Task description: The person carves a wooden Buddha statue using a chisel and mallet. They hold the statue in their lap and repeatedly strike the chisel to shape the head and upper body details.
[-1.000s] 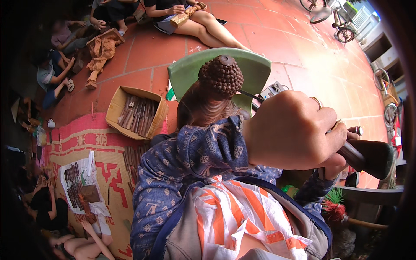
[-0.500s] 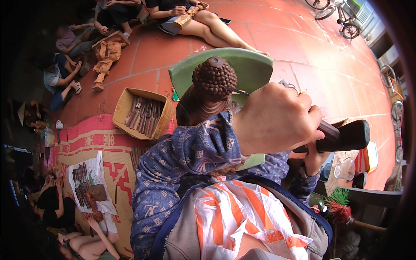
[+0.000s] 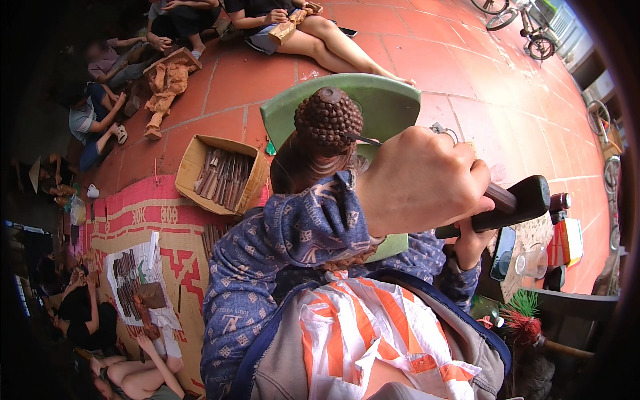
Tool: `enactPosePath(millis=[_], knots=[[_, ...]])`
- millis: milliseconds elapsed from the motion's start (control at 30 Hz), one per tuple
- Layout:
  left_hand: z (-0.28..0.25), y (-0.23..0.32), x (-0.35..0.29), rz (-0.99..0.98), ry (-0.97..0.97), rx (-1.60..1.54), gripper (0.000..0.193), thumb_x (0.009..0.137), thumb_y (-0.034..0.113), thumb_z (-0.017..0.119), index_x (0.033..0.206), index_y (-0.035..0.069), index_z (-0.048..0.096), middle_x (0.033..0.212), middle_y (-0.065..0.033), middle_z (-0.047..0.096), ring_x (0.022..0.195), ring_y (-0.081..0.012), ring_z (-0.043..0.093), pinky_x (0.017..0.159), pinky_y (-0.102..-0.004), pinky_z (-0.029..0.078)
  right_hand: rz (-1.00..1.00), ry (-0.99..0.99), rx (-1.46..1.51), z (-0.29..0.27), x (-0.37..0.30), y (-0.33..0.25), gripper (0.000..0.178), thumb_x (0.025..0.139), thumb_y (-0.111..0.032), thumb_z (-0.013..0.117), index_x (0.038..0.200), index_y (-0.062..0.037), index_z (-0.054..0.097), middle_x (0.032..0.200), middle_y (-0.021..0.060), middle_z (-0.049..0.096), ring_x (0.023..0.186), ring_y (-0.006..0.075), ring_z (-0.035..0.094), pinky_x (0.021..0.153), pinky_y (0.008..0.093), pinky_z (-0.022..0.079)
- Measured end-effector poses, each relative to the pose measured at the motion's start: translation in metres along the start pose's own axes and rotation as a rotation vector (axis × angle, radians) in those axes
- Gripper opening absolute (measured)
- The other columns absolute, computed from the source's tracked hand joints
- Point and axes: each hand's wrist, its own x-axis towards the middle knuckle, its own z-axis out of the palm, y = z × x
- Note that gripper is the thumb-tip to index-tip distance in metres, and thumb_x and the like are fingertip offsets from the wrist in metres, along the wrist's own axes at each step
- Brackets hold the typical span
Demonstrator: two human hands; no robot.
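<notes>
A dark brown wooden statue [image 3: 290, 163], its carved head [image 3: 328, 120] covered in small round knobs, stands before me. My left hand [image 3: 427, 180] is closed around a chisel, whose thin blade [image 3: 363, 139] reaches the side of the head. The chisel's brown handle [image 3: 500, 198] points right from the fist. My right hand [image 3: 473, 243], partly hidden, grips a black mallet [image 3: 523, 203] by its handle. The mallet's head is at the chisel's butt end; whether they touch I cannot tell. Behind the statue curves a green plastic shell [image 3: 393, 103], perhaps a chair.
A cardboard box [image 3: 257, 180] of chisels stands left on a red-and-tan mat [image 3: 190, 320]. More tools [image 3: 125, 283] lie on paper there. Several people sit around, one with a carving [image 3: 287, 30]. A phone [image 3: 503, 253] and a clear cup [image 3: 532, 262] lie right; bicycles stand far right.
The mallet has swung left and closer to the chisel's butt end, uncovering things behind it. My left hand and the chisel have barely shifted.
</notes>
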Motion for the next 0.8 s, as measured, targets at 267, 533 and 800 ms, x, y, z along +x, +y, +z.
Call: enactPosePath(millis=[267,533,800], knots=[[0.001,-0.001,0.001,-0.021,0.004,0.025,0.030,0.070,0.037,0.074,0.075,0.010,0.061,0.063,-0.0038,0.056,0.055,-0.0201,0.062,0.048,-0.0320,0.049,0.053,-0.045,0.119,0.000,0.001,0.002,0.033,0.083,0.003,0.065,0.114,0.0020,0.053,0.080,0.0051,0.060,0.063,0.0098,0.057,0.054,0.0234,0.045],[-0.006,0.004,0.006,-0.050,0.119,-0.040,0.031,0.069,0.037,0.075,0.080,0.011,0.064,0.061,-0.0024,0.053,0.052,-0.0202,0.059,0.046,-0.0324,0.046,-0.121,0.032,-0.058,0.002,0.016,-0.017,0.040,0.085,-0.001,0.065,0.123,0.0007,0.052,0.095,0.0040,0.061,0.070,0.0082,0.057,0.060,0.0219,0.044],[-0.003,0.004,0.008,-0.063,0.161,-0.023,0.030,0.069,0.036,0.076,0.080,0.012,0.064,0.061,-0.0024,0.053,0.052,-0.0207,0.059,0.046,-0.0321,0.046,-0.019,-0.047,-0.038,-0.014,0.023,-0.028,0.030,0.085,-0.003,0.067,0.112,-0.0006,0.057,0.082,0.0015,0.059,0.066,0.0080,0.054,0.056,0.0214,0.041]])
